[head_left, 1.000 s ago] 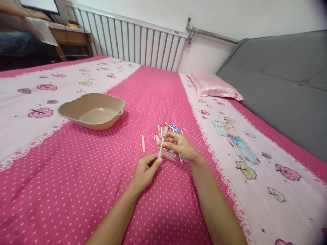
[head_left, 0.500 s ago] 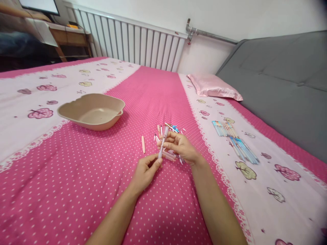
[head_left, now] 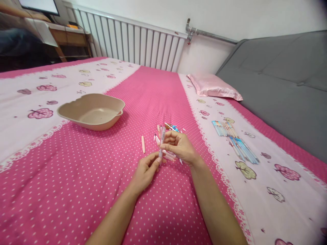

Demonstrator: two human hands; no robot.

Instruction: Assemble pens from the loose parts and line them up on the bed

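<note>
Pink dotted bed (head_left: 76, 177) — beige basin (head_left: 92, 112), loose pen parts (head_left: 173, 128) (perhaps caps), pen row (head_left: 235, 141), pillow (head_left: 214, 86)

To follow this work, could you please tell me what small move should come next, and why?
Probably the left hand should press up on the pen to seat its lower end: both hands pinch it nearly upright, the right hand at its middle.
</note>
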